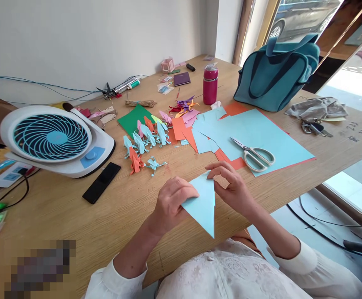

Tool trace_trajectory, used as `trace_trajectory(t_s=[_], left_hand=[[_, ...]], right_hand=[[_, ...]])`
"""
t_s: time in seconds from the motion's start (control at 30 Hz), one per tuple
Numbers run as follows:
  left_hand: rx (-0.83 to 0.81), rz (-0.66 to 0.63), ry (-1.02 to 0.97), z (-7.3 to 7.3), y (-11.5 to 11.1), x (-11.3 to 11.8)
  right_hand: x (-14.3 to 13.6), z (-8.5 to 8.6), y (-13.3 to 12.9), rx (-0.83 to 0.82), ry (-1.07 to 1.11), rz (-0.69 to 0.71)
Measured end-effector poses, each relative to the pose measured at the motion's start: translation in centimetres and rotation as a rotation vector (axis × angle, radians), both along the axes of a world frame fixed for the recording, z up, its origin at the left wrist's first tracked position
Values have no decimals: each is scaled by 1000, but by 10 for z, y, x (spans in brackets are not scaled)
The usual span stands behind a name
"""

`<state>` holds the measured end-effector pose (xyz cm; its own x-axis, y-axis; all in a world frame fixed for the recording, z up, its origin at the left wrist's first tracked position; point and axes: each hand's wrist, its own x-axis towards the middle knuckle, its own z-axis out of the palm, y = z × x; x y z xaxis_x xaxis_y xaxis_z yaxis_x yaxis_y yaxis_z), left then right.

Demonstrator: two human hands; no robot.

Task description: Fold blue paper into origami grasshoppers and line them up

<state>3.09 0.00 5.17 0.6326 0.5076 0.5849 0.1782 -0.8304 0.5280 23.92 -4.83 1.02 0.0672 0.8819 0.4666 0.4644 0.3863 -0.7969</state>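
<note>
A light blue sheet of paper (203,203), folded into a triangle, is held up over the table's near edge, one point downward. My left hand (173,199) grips its left side, the thumb lying across the front. At the top right corner, the fingers of my right hand (230,185) pinch the paper's edge. Just beyond my hands stand several folded paper figures, among them a light blue one (154,165) and an orange one (135,160). White-handled scissors (253,155) lie on a large light blue sheet (280,139) at the right.
A white fan (102,145) and a black phone (101,182) are on the left. Cut paper pieces, a green sheet (134,118) and a magenta bottle (210,86) lie farther back. A teal bag (269,79), keys (314,128) and a grey cloth (318,109) sit at the right.
</note>
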Motion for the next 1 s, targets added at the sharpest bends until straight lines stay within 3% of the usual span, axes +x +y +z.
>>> trace_trajectory(t_s=[0.07,0.13,0.2,0.27,0.33,0.43,0.57,0.7,0.8,0.9,1.0], left_hand=[[136,-75,-18,-2,-1,-3],[108,-73,-33,-3,-3,-4],[-87,67,-57,-4,-4,-2],[-406,269,-112,-8,-6,1],[-745,379,-207,-14,-8,4],[-1105,342,-379,-25,-10,6],[-1250,314,-504,-32,-12,4],[-1251,267,-512,-31,-12,2],[-1136,282,-450,-30,-12,2],[-852,414,-300,-26,-10,-1],[-397,540,-126,-18,-9,-8]], right_hand=[[0,-1,1,1,31,6],[1,-3,-1,-8,61,32],[2,-4,-3,-60,109,52],[3,-7,-4,-152,203,67],[3,-9,-3,-244,350,66],[2,-13,2,-341,605,42],[0,-14,7,-421,709,13],[-2,-14,10,-448,721,4],[-3,-16,12,-436,703,20],[-3,-18,13,-341,567,-75],[-6,-16,8,-237,437,-205]])
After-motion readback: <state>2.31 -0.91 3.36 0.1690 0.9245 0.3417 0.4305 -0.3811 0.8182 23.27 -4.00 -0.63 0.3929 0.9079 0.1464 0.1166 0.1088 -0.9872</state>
